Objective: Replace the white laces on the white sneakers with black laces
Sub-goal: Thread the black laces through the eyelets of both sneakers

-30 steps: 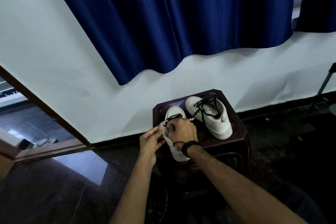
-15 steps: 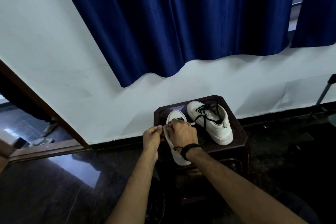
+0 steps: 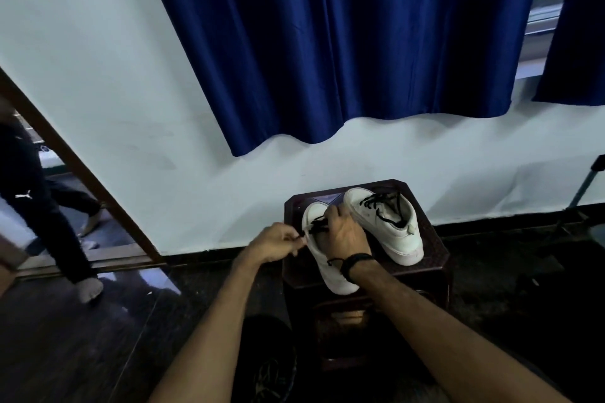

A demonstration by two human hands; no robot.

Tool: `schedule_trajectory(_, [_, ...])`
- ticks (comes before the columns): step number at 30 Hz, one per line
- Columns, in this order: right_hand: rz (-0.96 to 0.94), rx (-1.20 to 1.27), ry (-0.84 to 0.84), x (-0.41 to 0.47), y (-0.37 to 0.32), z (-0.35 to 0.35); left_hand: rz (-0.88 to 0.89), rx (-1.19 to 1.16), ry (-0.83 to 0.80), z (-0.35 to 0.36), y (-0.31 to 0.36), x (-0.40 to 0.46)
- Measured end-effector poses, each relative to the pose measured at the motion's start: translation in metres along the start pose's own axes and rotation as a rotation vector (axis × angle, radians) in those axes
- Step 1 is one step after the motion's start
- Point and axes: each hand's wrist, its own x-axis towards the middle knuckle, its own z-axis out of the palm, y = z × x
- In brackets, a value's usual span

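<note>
On the dark wooden stool surface [image 3: 432,239] under a blue curtain [image 3: 343,42], lacing the near white sneaker [image 3: 327,265]: left hand [image 3: 278,240] pinching the black lace [image 3: 316,226] toward 9 o'clock, right hand [image 3: 343,232] holding the shoe; next, probably threading another eyelet.

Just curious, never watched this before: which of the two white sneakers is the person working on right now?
The nearer sneaker, on the stool's left: both hands are at its black lace. The far one sits untouched.

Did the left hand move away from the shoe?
Yes. The left hand pulled leftward, off the near shoe on the stool, pinching the black lace.
</note>
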Motion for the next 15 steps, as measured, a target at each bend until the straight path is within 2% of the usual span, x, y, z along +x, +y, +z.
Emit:
schedule_trajectory(1, [-0.028,0.001,0.02,-0.004,-0.001,0.001,-0.003,0.015,-0.032,0.005,0.0,0.002])
schedule_trajectory(3, [-0.007,-0.04,0.044,-0.012,0.0,0.003,0.03,-0.015,0.053,0.011,0.0,0.007])
schedule_trajectory(5, [0.124,-0.044,-0.015,-0.017,0.01,0.003,0.05,-0.045,0.148,0.015,0.002,0.004])
schedule_trajectory(7, [0.28,0.127,-0.073,-0.019,0.021,0.004,0.05,-0.085,0.22,0.018,0.008,-0.003])
schedule_trajectory(9, [0.367,0.262,0.007,-0.023,0.024,0.002,0.06,-0.178,0.329,0.021,0.018,-0.01])
schedule_trajectory(12, [0.491,0.135,0.152,-0.026,0.017,0.0,0.018,-0.484,0.54,0.015,0.034,-0.015])
schedule_trajectory(15, [0.577,0.084,0.193,-0.025,0.013,-0.003,0.031,-0.953,0.574,-0.008,0.047,-0.019])
